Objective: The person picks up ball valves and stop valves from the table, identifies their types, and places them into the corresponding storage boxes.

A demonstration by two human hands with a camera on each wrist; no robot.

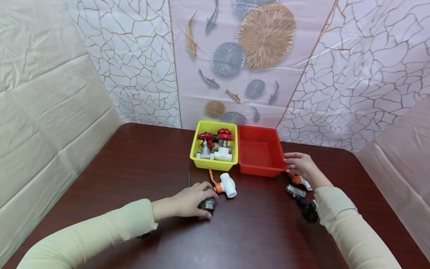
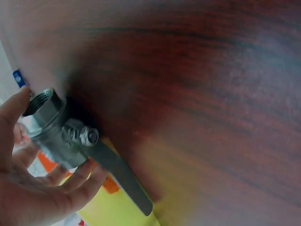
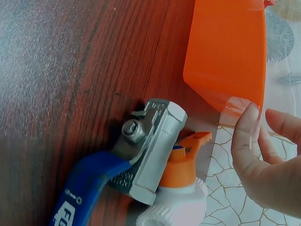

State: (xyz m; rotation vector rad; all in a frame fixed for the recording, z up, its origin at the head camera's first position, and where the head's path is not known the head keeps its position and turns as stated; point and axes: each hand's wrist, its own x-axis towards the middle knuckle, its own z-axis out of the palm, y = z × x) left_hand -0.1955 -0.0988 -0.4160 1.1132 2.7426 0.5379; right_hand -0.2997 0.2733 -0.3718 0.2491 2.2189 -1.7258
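My left hand (image 1: 188, 201) grips a metal ball valve (image 1: 209, 204) just over the table, left of the middle. In the left wrist view, thumb and fingers wrap the valve's body (image 2: 54, 132), its threaded opening faces up and its long grey lever (image 2: 124, 176) sticks out past the fingertips. My right hand (image 1: 302, 166) is at the right side of the red bin (image 1: 260, 170), its loosely bent fingers right at the bin's corner in the right wrist view. Below that hand lie a steel ball valve (image 3: 157, 150) with a blue lever and a white valve with an orange handle (image 3: 181, 172).
A yellow bin (image 1: 211, 164) stands left of the red one and holds several valves with red handwheels (image 1: 224, 135). Between the left hand and the bins lies another white valve (image 1: 229, 185) with an orange handle. Patterned cloth walls (image 1: 144, 63) border the table's back.
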